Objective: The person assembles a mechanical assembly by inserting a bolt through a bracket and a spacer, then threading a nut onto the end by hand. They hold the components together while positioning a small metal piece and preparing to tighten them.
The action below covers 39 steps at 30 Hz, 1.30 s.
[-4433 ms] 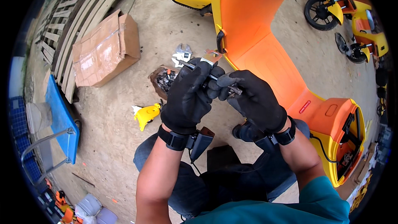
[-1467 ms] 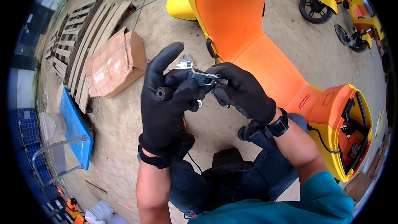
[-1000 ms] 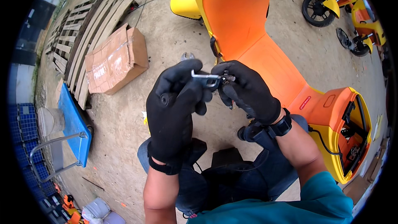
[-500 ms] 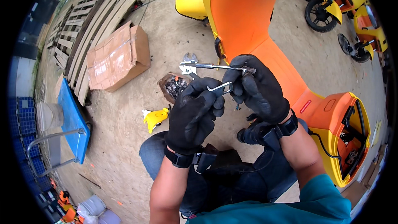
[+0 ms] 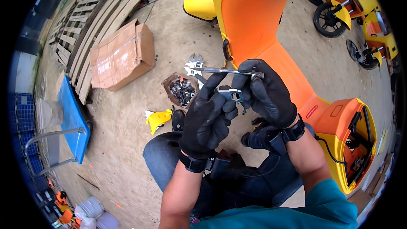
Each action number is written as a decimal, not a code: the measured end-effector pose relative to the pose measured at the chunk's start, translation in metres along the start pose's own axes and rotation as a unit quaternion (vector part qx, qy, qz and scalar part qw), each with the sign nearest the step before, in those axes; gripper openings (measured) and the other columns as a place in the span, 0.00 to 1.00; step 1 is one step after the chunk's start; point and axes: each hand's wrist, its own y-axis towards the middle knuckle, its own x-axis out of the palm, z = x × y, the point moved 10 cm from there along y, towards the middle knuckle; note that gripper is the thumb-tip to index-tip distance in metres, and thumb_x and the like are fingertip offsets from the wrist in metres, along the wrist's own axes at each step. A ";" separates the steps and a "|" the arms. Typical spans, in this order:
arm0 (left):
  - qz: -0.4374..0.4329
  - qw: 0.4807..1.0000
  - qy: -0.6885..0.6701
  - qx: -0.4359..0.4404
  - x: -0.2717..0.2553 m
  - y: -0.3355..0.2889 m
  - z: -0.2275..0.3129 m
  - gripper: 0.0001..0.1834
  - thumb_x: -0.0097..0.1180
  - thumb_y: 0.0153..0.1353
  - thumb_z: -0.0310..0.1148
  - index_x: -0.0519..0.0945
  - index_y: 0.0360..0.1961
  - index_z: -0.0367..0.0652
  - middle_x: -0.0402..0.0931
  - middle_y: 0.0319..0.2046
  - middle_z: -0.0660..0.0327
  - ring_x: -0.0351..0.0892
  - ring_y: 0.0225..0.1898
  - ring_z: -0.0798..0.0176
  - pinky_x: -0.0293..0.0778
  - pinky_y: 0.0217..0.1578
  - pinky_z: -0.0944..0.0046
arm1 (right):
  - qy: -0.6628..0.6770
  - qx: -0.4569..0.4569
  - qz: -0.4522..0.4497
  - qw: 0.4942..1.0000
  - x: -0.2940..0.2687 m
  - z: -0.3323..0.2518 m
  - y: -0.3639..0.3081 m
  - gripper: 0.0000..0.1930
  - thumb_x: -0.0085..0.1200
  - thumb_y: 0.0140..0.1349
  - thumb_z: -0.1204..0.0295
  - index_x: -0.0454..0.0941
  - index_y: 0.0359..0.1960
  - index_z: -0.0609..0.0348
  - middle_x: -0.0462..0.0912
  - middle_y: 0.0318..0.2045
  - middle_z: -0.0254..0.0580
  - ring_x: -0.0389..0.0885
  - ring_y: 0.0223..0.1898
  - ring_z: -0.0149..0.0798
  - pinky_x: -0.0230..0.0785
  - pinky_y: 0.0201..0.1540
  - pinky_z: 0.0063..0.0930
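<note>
My left hand [image 5: 207, 123], in a black glove, pinches a small bent silver metal bracket [image 5: 232, 94] with an opening in it. Its index finger stretches up beside a slim silver rod-shaped tool [image 5: 214, 70]. My right hand [image 5: 269, 93], gloved too, is closed around the other end of that tool, which lies level and points left. Right fingertips sit close to the bracket's far side; whether they touch it I cannot tell. Beyond my hands on the ground are adjustable wrenches [image 5: 194, 65] and an open bag of small dark and silver hardware [image 5: 181, 90].
An orange and yellow scooter body [image 5: 254, 21] stands close ahead and to my right. Left lie a yellow part [image 5: 158, 121], a cardboard box [image 5: 123, 57], wooden pallets [image 5: 91, 25] and a blue platform trolley [image 5: 75, 118]. More yellow scooters [image 5: 339, 15] stand far right.
The bracket has turned, so its flat face and opening now show. My left hand has shifted slightly right and its index finger has lifted toward the tool. More of the hardware bag shows.
</note>
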 end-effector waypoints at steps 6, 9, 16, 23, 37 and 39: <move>-0.060 0.998 -0.034 0.013 0.014 0.011 0.002 0.30 0.49 0.69 0.26 0.56 0.70 0.39 0.75 0.40 0.57 0.75 0.38 0.68 0.75 0.39 0.68 | 0.015 -0.003 -0.026 1.000 0.010 -0.004 -0.008 0.17 0.46 0.72 0.69 0.67 0.58 0.63 0.77 0.38 0.38 0.73 0.32 0.26 0.69 0.32 0.21; -0.056 0.997 -0.043 0.038 0.015 0.010 0.003 0.25 0.48 0.70 0.26 0.61 0.67 0.40 0.75 0.41 0.55 0.77 0.38 0.68 0.76 0.38 0.68 | 0.007 0.005 -0.030 1.000 0.013 -0.006 -0.010 0.20 0.47 0.72 0.67 0.66 0.61 0.64 0.76 0.36 0.36 0.72 0.31 0.25 0.68 0.32 0.21; -0.040 0.997 0.040 0.056 0.024 0.008 0.010 0.18 0.49 0.70 0.27 0.68 0.60 0.40 0.77 0.38 0.55 0.79 0.38 0.67 0.77 0.37 0.68 | -0.059 0.052 0.023 0.997 0.011 -0.006 -0.009 0.25 0.48 0.72 0.65 0.62 0.67 0.63 0.74 0.33 0.32 0.70 0.28 0.23 0.65 0.31 0.18; -0.029 0.991 0.102 0.079 0.026 0.011 0.016 0.18 0.49 0.70 0.27 0.69 0.60 0.40 0.78 0.38 0.56 0.79 0.37 0.68 0.80 0.39 0.67 | -0.114 0.031 0.044 0.992 0.014 -0.015 -0.009 0.28 0.48 0.72 0.64 0.58 0.69 0.63 0.74 0.33 0.32 0.68 0.28 0.23 0.64 0.31 0.18; -0.001 0.985 0.171 0.030 0.033 0.026 0.019 0.20 0.50 0.68 0.25 0.67 0.61 0.43 0.77 0.43 0.53 0.80 0.40 0.62 0.79 0.42 0.62 | -0.156 0.010 0.110 0.982 -0.015 -0.019 -0.008 0.17 0.43 0.73 0.68 0.66 0.59 0.61 0.78 0.33 0.37 0.71 0.28 0.24 0.63 0.29 0.16; 0.013 0.981 0.192 0.036 0.031 0.029 0.021 0.20 0.51 0.68 0.26 0.68 0.61 0.44 0.77 0.40 0.56 0.79 0.37 0.65 0.79 0.40 0.66 | -0.121 -0.006 0.107 0.987 -0.013 -0.019 -0.005 0.15 0.43 0.71 0.72 0.67 0.57 0.61 0.78 0.34 0.37 0.71 0.28 0.24 0.64 0.29 0.17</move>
